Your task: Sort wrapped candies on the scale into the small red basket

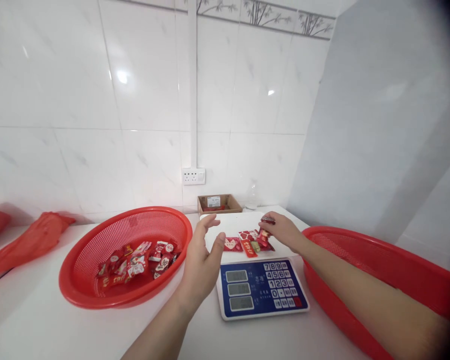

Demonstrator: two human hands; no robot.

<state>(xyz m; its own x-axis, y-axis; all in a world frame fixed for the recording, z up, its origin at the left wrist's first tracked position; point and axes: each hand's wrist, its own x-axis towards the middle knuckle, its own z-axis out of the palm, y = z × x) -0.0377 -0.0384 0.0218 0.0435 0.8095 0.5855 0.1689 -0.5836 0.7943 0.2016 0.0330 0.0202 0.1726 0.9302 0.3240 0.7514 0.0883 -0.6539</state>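
Pinching a red sachet (pixel 267 220) above the scale (pixel 262 287), the right hand (pixel 281 231) should set it down gently; the left hand (pixel 202 260) hovers unclenched beside the scale.

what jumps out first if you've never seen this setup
The red basket at left stands out, holding red wrapped sweets. In the middle sits a blue-faced scale with red packets on its pan; the right hand pinches a small sweet above them, the left hand open alongside.
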